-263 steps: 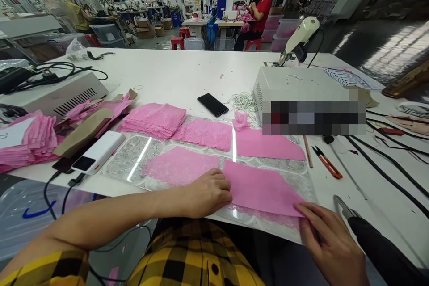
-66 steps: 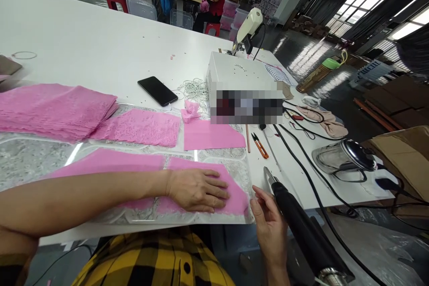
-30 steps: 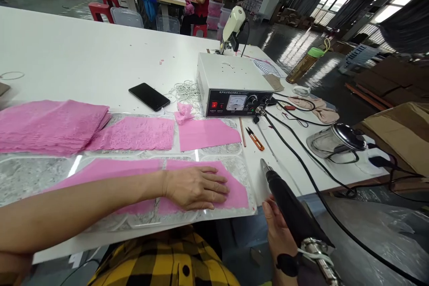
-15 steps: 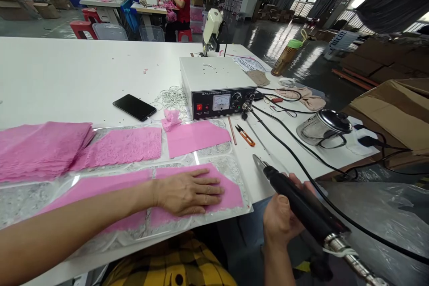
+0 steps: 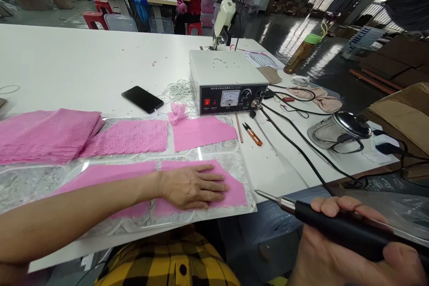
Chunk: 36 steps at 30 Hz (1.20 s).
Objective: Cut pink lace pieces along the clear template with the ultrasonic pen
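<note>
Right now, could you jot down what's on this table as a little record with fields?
Left hand: left hand flat on a pink fabric piece
Right hand: right hand gripping a black handheld tool, metal tip toward the table
Under the fabric: clear plastic sheet
Behind: white control box with a dial
Nearby: black phone, orange thread snips, pink lace stack

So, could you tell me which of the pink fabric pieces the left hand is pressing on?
The plain pink piece nearest the table's front edge, under the left hand; the others lie farther back, untouched.
</note>
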Motion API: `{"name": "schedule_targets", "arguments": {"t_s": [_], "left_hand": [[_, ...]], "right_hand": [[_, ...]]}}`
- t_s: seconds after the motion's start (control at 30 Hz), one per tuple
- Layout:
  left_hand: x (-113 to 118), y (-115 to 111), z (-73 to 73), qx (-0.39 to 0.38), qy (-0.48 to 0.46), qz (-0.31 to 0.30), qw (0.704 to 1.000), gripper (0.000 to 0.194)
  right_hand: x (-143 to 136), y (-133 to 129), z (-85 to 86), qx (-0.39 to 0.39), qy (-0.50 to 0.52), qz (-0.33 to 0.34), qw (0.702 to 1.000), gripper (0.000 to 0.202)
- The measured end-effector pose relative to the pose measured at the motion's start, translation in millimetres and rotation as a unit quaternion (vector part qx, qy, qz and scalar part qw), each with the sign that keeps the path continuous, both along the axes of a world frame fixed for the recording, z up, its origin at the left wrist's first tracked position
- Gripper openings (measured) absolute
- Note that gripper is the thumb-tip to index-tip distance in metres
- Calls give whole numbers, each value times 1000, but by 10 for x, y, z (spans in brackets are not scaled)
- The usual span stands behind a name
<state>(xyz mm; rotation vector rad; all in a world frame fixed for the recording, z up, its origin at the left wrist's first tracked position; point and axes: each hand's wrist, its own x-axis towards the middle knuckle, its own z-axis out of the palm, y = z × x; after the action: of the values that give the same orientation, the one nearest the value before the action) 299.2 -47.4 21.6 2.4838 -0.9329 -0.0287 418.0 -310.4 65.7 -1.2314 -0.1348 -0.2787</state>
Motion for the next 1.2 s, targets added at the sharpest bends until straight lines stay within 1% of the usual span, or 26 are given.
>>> {"name": "schedule_targets", "arguments": {"t_s": [0.07,0.17,0.3,0.43,0.7,0.87,1.0,1.2], "left_hand": [[1,0,-4,1,4,-1,1000,44],[0,-2,-6,-1,9,3,1000,43],[-1,-9,-10,-6,5,6,1000,42],[2,-9,-21,4,17,4,1000,43],[2,-4,-22,-4,-27,-1,1000,43],[1,-2,-7,9,-4,-1,1000,44],[6,-1,-3,8,-4,-3,1000,44],[9,-3,-9,0,0,-2,1000,44]], "right_hand": [[-81,-45,17,-34,-10,29,999,19],[-145,-37,-4,-52,-20,43,998,19],[-168,11,-23,-40,-23,55,997,19],[-181,29,-23,-42,-27,69,996,18],[-173,25,-61,-43,-30,76,996,18],[-102,9,-73,1,-59,105,993,22],[-92,-1,-79,-9,-72,106,992,20],[-100,-15,-92,-13,-58,113,992,17]]}}
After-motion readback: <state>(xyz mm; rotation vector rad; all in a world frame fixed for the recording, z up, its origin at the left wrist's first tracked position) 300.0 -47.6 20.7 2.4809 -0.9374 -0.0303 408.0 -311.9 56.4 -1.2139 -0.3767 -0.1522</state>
